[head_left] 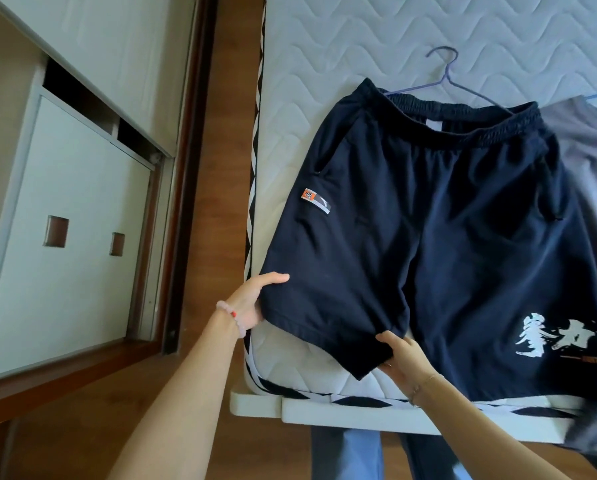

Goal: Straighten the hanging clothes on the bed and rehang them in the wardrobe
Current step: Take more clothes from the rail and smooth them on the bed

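shorts: navy shorts (428,237) lie flat on the mattress (324,64), waistband away from me, leg hems toward me at the bed's near edge; long axis runs from me up toward the hanger (444,76); I judge they're mid-straightening, not yet ready to lift.

key relation: the leg on my left sits right between my hands, so both reach it equally; the other leg, w/ white brush lettering (560,336), lies further to my right, nearer the right hand; next tug should go along the hem line, then out twd me, I reckon.

left hand: left hand (252,303) pinches the outer hem corner of that leg, thumb on top, fingers under the cloth; closed on fabric.

right hand: right hand (402,358) grips the inner hem corner, thumb over the edge, fingers tucked beneath; hem corner droops below it, just past the mattress edge.

hanger: thin purple wire, hook pointing away from me; shoulders disappear inside the elastic waistband, so I can't tell how it's attached.

materials: shorts are soft matte knit, limp, shallow creases near the pockets; gathered ribbed waistband; small orange-grey woven tag (316,201) on the left leg; mattress is white quilted w/ wavy stitching, black-white zigzag trim on the side.

nearby: grey garment (588,143) partly under the shorts' right side; wardrobe (75,202) w/ white sliding doors stands off to my left across the wood floor, well apart.
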Motion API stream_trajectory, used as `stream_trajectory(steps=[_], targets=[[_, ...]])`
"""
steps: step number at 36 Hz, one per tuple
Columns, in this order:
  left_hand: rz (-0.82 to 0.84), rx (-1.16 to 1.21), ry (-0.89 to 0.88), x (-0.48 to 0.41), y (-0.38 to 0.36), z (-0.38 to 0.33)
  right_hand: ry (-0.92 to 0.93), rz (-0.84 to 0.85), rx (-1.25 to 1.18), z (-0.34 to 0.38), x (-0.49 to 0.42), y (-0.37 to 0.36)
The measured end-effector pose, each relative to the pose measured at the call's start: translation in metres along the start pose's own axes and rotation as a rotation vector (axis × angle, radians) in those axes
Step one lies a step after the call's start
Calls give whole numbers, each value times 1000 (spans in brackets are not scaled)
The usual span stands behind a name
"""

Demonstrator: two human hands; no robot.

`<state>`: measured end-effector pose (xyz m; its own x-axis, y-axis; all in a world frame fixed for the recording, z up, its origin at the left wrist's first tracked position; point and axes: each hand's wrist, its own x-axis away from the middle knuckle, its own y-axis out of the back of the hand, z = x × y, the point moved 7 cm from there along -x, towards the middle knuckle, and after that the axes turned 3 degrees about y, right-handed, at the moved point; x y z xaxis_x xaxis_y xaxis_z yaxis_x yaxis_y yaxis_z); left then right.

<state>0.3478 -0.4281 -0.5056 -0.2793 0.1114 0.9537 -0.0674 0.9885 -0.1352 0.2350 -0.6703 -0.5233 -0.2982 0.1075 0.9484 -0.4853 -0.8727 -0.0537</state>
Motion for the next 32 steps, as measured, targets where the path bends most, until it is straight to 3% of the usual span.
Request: stream_trajectory(steps=[4, 10, 14, 20, 24, 29, 32], targets=[[73, 226, -39, 7, -15, 5, -8, 12, -70, 1, 2, 1], [148, 274, -16, 8, -28, 15, 23, -8, -72, 7, 1, 12], [47, 141, -28, 4, -11, 14, 81, -25, 32, 15, 4, 20], [-200, -261, -249, 12, 37, -8, 113, 58, 139, 16, 9, 8], [-303, -458, -388, 27, 38, -17, 143, 12, 156, 12, 11, 6], [-266, -464, -356, 21, 27, -14, 149, -56, 169, 6, 11, 10], [-167, -305, -240, 12, 27, -4, 147, -69, 179, 6, 10, 11]])
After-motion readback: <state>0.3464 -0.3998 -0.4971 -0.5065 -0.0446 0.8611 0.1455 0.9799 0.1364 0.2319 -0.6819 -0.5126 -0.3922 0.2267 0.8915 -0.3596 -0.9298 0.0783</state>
